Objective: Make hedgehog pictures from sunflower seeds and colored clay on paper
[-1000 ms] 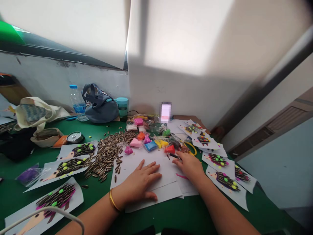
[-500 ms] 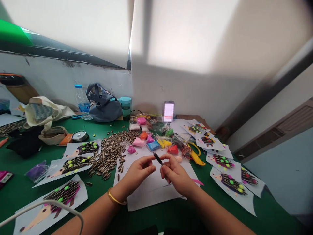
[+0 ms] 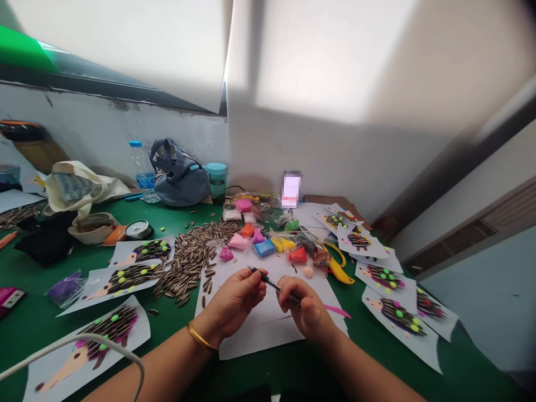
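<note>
A black pen [image 3: 273, 284] is held between both hands above white paper [image 3: 251, 338], with its pointed end toward the upper left. Curled around the pen's rear part are the fingers of my right hand [image 3: 309, 314]. The fingertips of my left hand [image 3: 237, 304] are closed at the front of the pen, just behind its point. A row of sunflower seeds [image 3: 207, 282] lies on the paper's left edge, beside a big seed pile [image 3: 188, 262]. Beyond the hands are bags of coloured clay, including a blue one [image 3: 263, 248] and a red one [image 3: 297, 255].
Hedgehog pictures made with seeds lie at the left [image 3: 98, 335] and right [image 3: 402, 321]. Yellow-handled scissors [image 3: 340, 272] rest right of the clay. A blue bag [image 3: 180, 181], a cup [image 3: 216, 184] and a phone [image 3: 291, 188] stand at the back. A white cable [image 3: 104, 339] crosses the lower left.
The pen has turned from steep to flatter, its pointed end now showing at the left hand. My right hand has shifted its grip toward the pen's rear. The view has moved slightly.
</note>
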